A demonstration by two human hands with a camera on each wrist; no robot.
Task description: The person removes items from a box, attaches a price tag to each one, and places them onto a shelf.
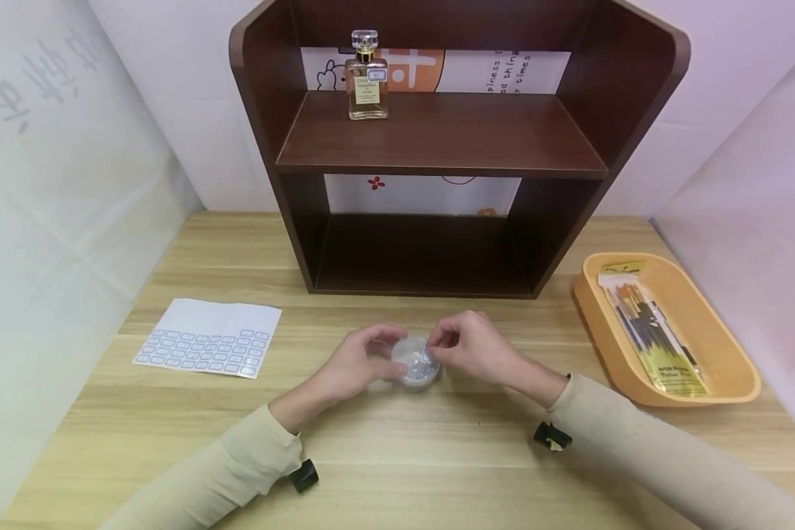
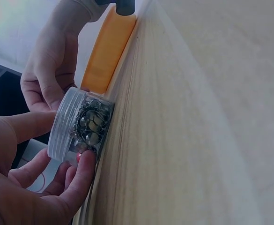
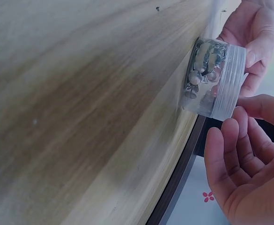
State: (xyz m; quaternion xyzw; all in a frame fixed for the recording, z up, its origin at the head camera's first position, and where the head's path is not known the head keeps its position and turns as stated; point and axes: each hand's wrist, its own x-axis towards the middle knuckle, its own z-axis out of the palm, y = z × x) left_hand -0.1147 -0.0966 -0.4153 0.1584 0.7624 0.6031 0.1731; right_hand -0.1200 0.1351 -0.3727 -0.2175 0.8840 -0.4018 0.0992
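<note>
A small round clear plastic jar (image 1: pixel 416 375) with a ridged lid (image 2: pixel 65 124) stands on the table. Dark and silvery beads or trinkets (image 3: pixel 203 70) show through its side. My left hand (image 1: pixel 361 358) grips the jar from the left, thumb at the near side and fingers at the far side. At the lid's right edge, my right hand (image 1: pixel 475 349) pinches a small blue-bordered label sticker (image 1: pixel 427 355) between thumb and forefinger. The sticker lies over the lid in the head view. The other right-hand fingers (image 3: pixel 216 150) curl beside the jar.
A sheet of blue-bordered labels (image 1: pixel 205 340) lies at left. Behind the hands stands a dark brown two-tier shelf (image 1: pixel 437 140), a perfume bottle (image 1: pixel 367 85) on its upper board. An orange basket (image 1: pixel 715 338) at right holds a brush pack (image 1: pixel 652 331).
</note>
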